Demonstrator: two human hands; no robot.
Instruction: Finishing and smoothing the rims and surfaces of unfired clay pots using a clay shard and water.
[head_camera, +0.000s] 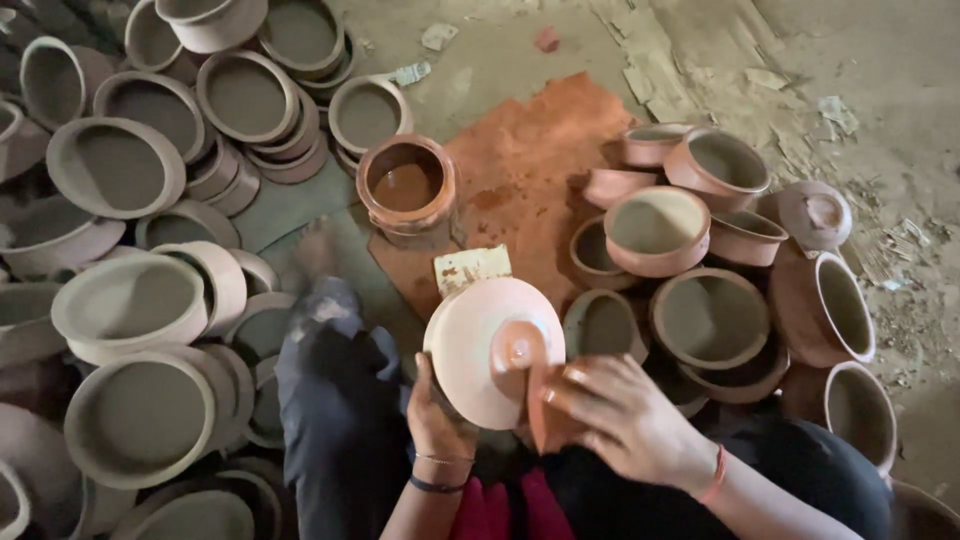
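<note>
Left hand (437, 415) props the clay lid (492, 348) from below over the lap, right hand (618, 415) grips a wet cloth (548, 400) against it. I'd wipe light, even strokes around the knob (518, 350), turning slowly.

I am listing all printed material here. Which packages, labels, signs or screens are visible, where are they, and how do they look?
No screens or signs.
Crumpled wrapper: on the ground above the grey bowls, small, pale with blue-green.
Pale paper scrap: top centre on the ground, whitish.
Cream card piece: just above the lid, rectangular, orange-stained.
</note>
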